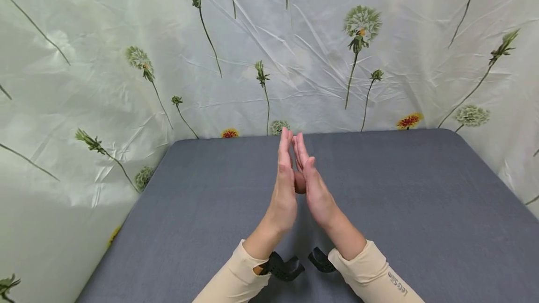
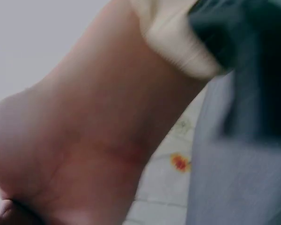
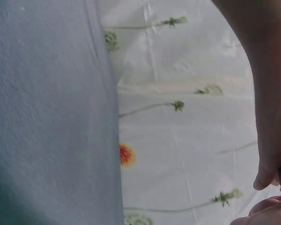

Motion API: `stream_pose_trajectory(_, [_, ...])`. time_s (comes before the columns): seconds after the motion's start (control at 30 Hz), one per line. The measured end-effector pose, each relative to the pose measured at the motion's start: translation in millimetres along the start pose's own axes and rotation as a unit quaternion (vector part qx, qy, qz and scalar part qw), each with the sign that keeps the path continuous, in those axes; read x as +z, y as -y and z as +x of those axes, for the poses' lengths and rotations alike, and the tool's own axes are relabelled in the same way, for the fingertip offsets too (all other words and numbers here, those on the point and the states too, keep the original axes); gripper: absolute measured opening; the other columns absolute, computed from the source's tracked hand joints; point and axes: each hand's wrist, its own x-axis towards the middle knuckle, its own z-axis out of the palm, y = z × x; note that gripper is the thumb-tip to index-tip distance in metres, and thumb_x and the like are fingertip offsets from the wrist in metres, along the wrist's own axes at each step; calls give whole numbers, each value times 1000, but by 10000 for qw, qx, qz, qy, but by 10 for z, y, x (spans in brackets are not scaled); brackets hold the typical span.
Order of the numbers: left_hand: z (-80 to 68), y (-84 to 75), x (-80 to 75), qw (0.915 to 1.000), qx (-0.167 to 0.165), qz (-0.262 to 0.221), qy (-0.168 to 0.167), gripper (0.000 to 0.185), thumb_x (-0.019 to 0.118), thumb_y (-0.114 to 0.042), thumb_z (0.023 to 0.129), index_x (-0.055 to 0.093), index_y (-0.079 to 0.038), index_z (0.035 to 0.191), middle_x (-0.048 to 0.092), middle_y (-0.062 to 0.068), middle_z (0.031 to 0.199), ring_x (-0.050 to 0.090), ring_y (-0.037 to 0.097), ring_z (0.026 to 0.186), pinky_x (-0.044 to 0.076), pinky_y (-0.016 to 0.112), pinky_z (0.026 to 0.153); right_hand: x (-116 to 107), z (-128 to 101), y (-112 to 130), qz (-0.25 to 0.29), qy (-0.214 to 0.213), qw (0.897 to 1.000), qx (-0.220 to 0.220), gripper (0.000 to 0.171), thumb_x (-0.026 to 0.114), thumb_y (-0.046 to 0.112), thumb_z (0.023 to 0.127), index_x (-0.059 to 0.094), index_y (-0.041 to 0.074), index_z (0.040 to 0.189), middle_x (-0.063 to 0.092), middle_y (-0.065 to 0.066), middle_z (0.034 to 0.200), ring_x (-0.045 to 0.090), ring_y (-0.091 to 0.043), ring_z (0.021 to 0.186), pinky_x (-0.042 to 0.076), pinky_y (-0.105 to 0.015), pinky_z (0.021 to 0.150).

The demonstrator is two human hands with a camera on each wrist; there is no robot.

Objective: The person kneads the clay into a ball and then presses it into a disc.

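Above the grey tabletop [image 1: 421, 209], head view: left hand [image 1: 283, 186] and right hand [image 1: 313, 183] stand upright, palms facing, fingers straight, tips touching, nothing visibly held. Left wrist view: blurred wrist [image 2: 84, 136], cream sleeve [image 2: 178, 42]; finger position unreadable. Right wrist view: forearm edge [image 3: 267, 93] before the flowered curtain [image 3: 178, 140].

My right grip [image 3: 271, 140] fills the right edge; left of it I see the pale flower-printed backdrop sheet [image 3: 178, 140], then the grey cloth-covered table [image 3: 47, 117].
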Motion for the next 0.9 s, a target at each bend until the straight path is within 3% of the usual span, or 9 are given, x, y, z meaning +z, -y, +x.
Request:
stream_pose_trajectory(0.2, [125, 47, -209, 9978, -170, -472, -435, 107, 15, -93, 96, -6, -23, 174, 7, 1, 182, 3, 22, 170, 9, 61, 134, 237, -76, -8, -235, 366, 9988, -236, 73, 6, 53, 117, -3, 7, 173, -7, -6, 183, -11, -30, 169, -4, -63, 132])
stream_pose_trajectory(0.3, [150, 121, -234, 9957, -360, -722, -458, 109, 19, -94, 95, -5, -23, 174, 9, 3, 182, 10, 25, 169, 12, 58, 135, 275, -98, 36, -306, 414, 9975, -477, 69, 7, 48, 118, -1, 6, 173, -7, -8, 183, -14, -32, 169, -2, -45, 136])
stream_pose_trajectory(0.43, [125, 206, -151, 9951, -555, -808, -153, 106, 18, -92, 96, -6, -24, 174, 5, 2, 183, 9, 23, 170, 11, 56, 136, 192, -86, 108, -315, 196, 9967, -726, 73, 8, 52, 117, 1, 6, 173, -1, -10, 183, -7, -31, 169, 4, -14, 130])
stream_pose_trajectory(0.53, [84, 223, -52, 9969, -476, -613, 109, 100, 13, -86, 101, -7, -21, 174, 0, 2, 183, 3, 23, 170, 8, 56, 136, 75, -68, 150, -304, 34, 9966, -762, 78, 8, 60, 114, -1, 9, 173, 2, -10, 183, -1, -28, 170, 8, -10, 127])
stream_pose_trajectory(0.6, [47, 202, 11, 9983, -361, -376, 245, 94, 9, -81, 104, -8, -20, 174, 1, 3, 183, 23, 28, 165, 22, 56, 132, -3, -54, 164, -232, -48, 9975, -669, 81, 9, 66, 112, -3, 14, 174, 3, -7, 183, 0, -26, 170, 11, -10, 126])
stream_pose_trajectory(0.7, [-2, 159, 82, 9993, -80, 74, 368, 84, 5, -70, 110, -7, -17, 174, 1, 3, 183, 23, 28, 163, 22, 57, 131, -92, -34, 163, -44, -118, 9990, -428, 86, 11, 73, 109, -5, 20, 174, 2, -2, 183, -1, -23, 170, 16, -9, 125])
stream_pose_trajectory(0.8, [-39, 107, 101, 9990, 26, 345, 299, 80, 3, -68, 111, -4, -19, 174, 0, -1, 183, 23, 23, 163, 23, 57, 131, -117, -19, 123, 40, -90, 9997, -212, 88, 11, 75, 107, -7, 20, 174, -1, 0, 183, -3, -22, 170, 18, -8, 124])
stream_pose_trajectory(0.83, [-43, 90, 92, 9990, 32, 374, 249, 80, 4, -69, 111, -3, -21, 175, 0, -2, 183, 17, 20, 166, 18, 56, 132, -107, -15, 103, 34, -57, 9999, -148, 88, 10, 75, 107, -7, 19, 173, -1, 0, 183, -3, -22, 170, 18, -8, 124])
stream_pose_trajectory(0.9, [-39, 61, 48, 9995, -17, 309, 95, 84, 5, -76, 107, -4, -26, 175, -1, -5, 182, 30, 18, 157, 33, 49, 125, -65, -7, 58, -19, 26, 10000, -90, 89, 8, 73, 108, -8, 15, 173, -3, -2, 183, -4, -24, 170, 15, -8, 124])
